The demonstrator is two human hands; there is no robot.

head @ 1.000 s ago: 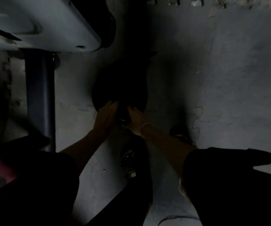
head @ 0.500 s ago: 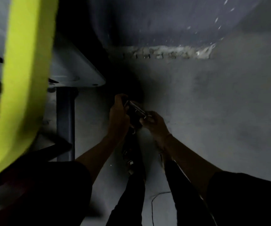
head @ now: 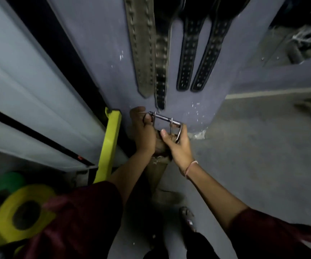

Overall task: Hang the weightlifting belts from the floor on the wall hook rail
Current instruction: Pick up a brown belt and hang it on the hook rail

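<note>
Head view: your left hand's fingers (head: pixel 138 116) curl tight around one end of the steel double-prong buckle (head: pixel 166 124), and your right hand (head: pixel 179 146) pinches the other side, so the frame stays spread for a hook. The tan leather weightlifting belt (head: pixel 156 174) trails down from it toward the grey floor (head: pixel 263 146). Four belts already hang on the far blue-grey wall (head: pixel 104 53); the rail itself is out of sight.

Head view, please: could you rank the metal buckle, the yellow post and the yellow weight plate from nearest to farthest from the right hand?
1. Metal buckle: in the right hand.
2. Yellow post: left, beyond the left hand.
3. Yellow weight plate: far lower left.
</note>
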